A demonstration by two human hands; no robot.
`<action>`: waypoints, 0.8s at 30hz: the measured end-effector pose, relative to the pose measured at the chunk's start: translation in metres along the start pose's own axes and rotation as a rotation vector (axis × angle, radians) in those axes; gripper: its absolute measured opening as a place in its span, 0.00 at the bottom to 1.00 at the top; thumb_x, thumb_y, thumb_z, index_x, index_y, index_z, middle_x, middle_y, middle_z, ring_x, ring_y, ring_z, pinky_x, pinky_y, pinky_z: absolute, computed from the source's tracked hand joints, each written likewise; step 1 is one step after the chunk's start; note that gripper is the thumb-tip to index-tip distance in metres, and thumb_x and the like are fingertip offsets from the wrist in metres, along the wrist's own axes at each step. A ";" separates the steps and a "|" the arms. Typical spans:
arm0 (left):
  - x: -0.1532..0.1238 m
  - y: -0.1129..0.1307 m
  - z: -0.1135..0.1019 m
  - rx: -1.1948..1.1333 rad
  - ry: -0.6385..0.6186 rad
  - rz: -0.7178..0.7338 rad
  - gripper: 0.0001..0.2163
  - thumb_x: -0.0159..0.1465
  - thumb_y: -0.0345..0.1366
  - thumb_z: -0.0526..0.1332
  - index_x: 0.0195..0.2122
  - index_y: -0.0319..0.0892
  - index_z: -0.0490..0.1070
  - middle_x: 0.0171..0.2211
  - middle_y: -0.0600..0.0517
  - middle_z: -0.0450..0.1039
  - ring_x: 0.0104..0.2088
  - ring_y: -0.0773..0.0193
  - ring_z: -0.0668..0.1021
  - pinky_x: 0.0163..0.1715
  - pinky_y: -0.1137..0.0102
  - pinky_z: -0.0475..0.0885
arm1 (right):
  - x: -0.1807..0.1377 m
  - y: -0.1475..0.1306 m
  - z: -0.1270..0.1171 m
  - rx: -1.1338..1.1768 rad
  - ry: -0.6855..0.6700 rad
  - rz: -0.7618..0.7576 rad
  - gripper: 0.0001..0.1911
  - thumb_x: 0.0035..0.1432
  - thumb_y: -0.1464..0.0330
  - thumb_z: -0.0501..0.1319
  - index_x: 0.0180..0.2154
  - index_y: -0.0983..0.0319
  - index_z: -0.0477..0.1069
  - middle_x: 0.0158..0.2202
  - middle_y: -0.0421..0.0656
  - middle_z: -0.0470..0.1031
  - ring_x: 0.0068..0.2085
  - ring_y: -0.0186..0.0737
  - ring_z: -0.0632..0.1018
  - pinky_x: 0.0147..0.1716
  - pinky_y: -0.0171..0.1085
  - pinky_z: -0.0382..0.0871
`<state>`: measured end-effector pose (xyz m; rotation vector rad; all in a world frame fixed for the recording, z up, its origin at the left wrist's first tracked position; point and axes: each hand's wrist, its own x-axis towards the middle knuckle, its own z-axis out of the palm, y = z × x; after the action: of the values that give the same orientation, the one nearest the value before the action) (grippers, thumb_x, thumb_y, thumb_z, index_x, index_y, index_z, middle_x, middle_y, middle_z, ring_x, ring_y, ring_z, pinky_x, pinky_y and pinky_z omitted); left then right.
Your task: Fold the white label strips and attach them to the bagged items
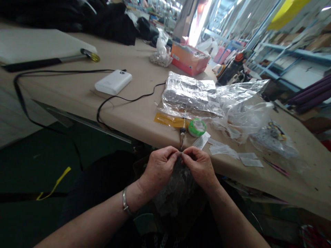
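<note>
My left hand (161, 164) and my right hand (199, 165) meet at the table's front edge, thumbs and forefingers pinched together. Whatever sits between the fingertips is too small to make out. Just beyond them, a tool like a soldering iron (182, 132) lies with its metal tip pointing toward me. A green-rimmed tape roll (197, 127) rests to its right, and an amber strip (168, 120) is behind it to the left. Below my hands, many small clear plastic pieces (176, 193) are heaped in my lap. More thin translucent pieces (223, 150) lie right of my right hand.
Silvery plastic packaging (191, 93) and crumpled clear bags (248, 120) cover the table's middle right. Pink tweezers (276, 167) lie near the front edge. A white power bank (113, 82), black cable (134, 100), hammer (51, 62) and orange box (190, 58) are farther off.
</note>
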<state>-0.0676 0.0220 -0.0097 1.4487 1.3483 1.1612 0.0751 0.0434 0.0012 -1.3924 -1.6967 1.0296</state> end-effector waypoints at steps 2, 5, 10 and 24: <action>0.001 -0.001 0.001 0.009 0.011 0.016 0.08 0.61 0.34 0.56 0.28 0.40 0.73 0.24 0.55 0.73 0.26 0.70 0.72 0.28 0.77 0.65 | 0.001 0.000 0.000 -0.002 0.003 -0.011 0.06 0.51 0.68 0.59 0.25 0.62 0.69 0.20 0.36 0.68 0.23 0.31 0.68 0.25 0.30 0.62; 0.002 -0.002 0.002 0.006 0.033 0.037 0.08 0.61 0.32 0.55 0.27 0.40 0.73 0.24 0.56 0.73 0.26 0.71 0.72 0.28 0.78 0.65 | 0.003 0.002 0.000 -0.002 0.001 -0.020 0.06 0.51 0.67 0.59 0.25 0.63 0.69 0.20 0.36 0.68 0.23 0.31 0.68 0.25 0.30 0.62; 0.004 -0.004 0.002 0.002 0.031 0.035 0.08 0.61 0.32 0.56 0.28 0.40 0.73 0.24 0.56 0.72 0.26 0.71 0.72 0.28 0.78 0.65 | 0.004 0.004 0.000 0.015 0.005 -0.023 0.06 0.51 0.68 0.60 0.25 0.63 0.70 0.20 0.36 0.68 0.23 0.31 0.69 0.24 0.30 0.62; 0.007 -0.001 0.002 -0.003 0.027 0.004 0.09 0.61 0.33 0.56 0.27 0.40 0.73 0.24 0.55 0.73 0.26 0.70 0.72 0.28 0.77 0.65 | 0.004 0.005 0.002 0.079 0.017 -0.002 0.07 0.52 0.66 0.61 0.27 0.63 0.71 0.21 0.37 0.72 0.23 0.31 0.72 0.24 0.30 0.65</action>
<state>-0.0658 0.0291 -0.0105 1.4390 1.3623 1.1889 0.0748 0.0473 -0.0036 -1.3452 -1.6278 1.0690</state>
